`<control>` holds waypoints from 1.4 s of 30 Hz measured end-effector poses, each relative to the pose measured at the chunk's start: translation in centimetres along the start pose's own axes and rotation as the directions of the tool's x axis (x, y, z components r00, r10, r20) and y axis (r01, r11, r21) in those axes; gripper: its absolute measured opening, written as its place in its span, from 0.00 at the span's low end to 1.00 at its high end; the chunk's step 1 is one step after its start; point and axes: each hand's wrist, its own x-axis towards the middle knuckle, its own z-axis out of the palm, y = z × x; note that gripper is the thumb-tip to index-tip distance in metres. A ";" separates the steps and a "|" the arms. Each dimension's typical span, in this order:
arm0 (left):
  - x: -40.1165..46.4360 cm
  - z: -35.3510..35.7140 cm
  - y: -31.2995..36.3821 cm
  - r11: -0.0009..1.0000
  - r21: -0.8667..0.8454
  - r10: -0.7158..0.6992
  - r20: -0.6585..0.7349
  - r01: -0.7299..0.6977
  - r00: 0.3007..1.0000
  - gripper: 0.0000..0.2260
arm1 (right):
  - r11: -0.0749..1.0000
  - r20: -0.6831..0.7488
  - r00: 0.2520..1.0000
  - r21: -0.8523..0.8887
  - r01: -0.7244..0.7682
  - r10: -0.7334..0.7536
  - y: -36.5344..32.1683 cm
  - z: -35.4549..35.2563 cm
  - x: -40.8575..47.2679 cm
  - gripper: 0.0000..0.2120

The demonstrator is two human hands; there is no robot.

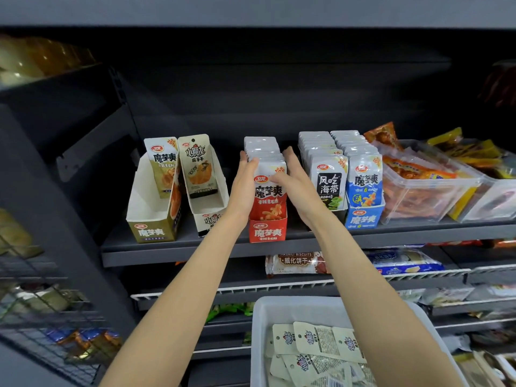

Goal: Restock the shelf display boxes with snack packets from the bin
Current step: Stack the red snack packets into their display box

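Observation:
A red display box (267, 231) stands at the shelf's front edge, packed with a row of red-and-white snack packets (268, 196). My left hand (243, 188) presses the row's left side and my right hand (297, 181) its right side, thumb across the front packet. Left of it stand a cream box (208, 219) holding a single cream packet (198, 166) and an olive box (152, 229) with one olive packet (163, 166). At the bottom, a grey bin (279, 308) holds several cream packets (312, 344).
To the right stand full boxes of black-label packets (329, 188) and blue packets (364, 188), then clear tubs (430, 191) of orange and yellow snacks. Lower shelves carry biscuit packs (297, 262). A wire rack (50, 317) is at the left. The dark shelf lip (178, 256) runs across.

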 end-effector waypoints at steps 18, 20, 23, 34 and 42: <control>0.2 -0.5 0.7 0.999 -0.038 -0.024 -0.008 0.024 1.000 0.31 | 1.000 -0.042 0.999 0.003 0.029 -0.029 0.6 0.0 0.1 0.34; 0.1 -0.8 0.2 0.995 -0.071 -0.077 -0.039 0.074 0.996 0.33 | 0.997 -0.100 0.993 -0.057 0.055 -0.060 1.2 -0.1 -0.4 0.31; -0.4 -0.8 -0.3 0.998 -0.008 -0.063 -0.042 0.063 0.997 0.25 | 0.982 -0.102 0.990 -0.172 0.083 -0.102 2.3 0.2 -1.1 0.31; -0.9 0.1 -1.1 0.969 0.243 0.040 0.030 -0.046 0.999 0.39 | 0.949 -0.100 0.973 -0.264 0.175 -0.207 3.2 1.1 -1.8 0.22; -1.6 -1.1 -2.2 0.949 0.312 0.009 0.130 -0.050 0.991 0.43 | 0.930 0.001 0.984 -0.325 0.171 -0.180 3.8 0.4 -1.8 0.32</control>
